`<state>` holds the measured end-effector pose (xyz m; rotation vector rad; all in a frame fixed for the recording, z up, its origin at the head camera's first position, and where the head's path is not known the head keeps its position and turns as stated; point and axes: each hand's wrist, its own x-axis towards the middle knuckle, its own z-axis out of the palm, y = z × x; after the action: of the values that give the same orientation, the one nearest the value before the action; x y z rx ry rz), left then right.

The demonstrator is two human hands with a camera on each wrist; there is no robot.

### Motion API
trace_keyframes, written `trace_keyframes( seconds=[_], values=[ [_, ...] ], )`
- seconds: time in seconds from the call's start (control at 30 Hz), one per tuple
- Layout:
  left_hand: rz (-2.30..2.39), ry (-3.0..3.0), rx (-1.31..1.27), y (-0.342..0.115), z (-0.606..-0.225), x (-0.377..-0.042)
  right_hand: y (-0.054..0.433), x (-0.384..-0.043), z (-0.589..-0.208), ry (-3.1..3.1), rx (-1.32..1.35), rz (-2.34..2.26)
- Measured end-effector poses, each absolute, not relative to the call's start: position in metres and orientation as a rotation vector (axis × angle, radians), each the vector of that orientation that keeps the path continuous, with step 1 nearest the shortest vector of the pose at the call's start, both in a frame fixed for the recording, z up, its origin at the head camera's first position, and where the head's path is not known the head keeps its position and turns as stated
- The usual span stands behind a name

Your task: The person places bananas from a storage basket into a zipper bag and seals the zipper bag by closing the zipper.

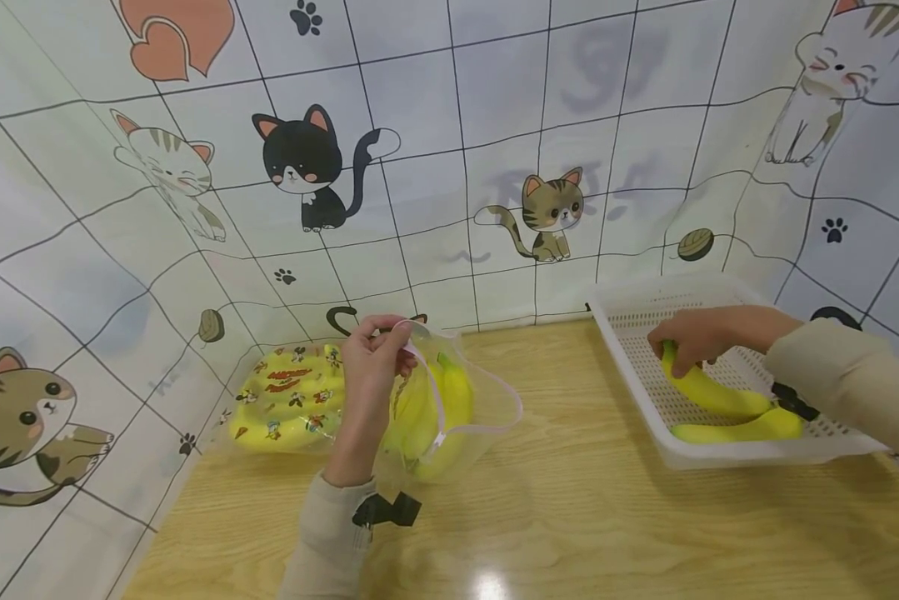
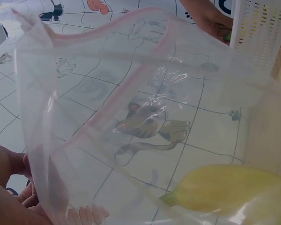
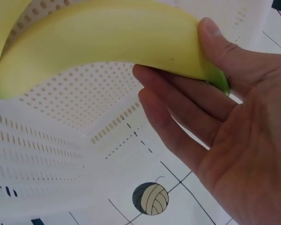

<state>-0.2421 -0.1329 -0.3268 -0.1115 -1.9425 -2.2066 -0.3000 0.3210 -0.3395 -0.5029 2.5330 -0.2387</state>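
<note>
My left hand pinches the upper edge of a clear zip bag with a pink zip, whose mouth gapes toward the right. Inside the bag are yellow bananas; one banana shows through the plastic in the left wrist view. Over the white basket, my right hand grips a banana by its green-tipped end, thumb on one side and fingers on the other. A second banana lies in the basket, next to the far end of the held one.
Left of my left hand lies another clear bag with cartoon prints and yellow contents. The wooden table runs between the bags and the basket. A cat-print sheet stands behind and at both sides.
</note>
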Motion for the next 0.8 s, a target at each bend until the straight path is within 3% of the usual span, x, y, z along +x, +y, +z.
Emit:
trace_keyframes(
  seconds=[0.8],
  values=[
    [-2.203, -1.955, -0.101, -0.131, -0.325, -0.241, 0.341, -0.285, -0.274, 3.093, -0.509, 0.210]
  ],
)
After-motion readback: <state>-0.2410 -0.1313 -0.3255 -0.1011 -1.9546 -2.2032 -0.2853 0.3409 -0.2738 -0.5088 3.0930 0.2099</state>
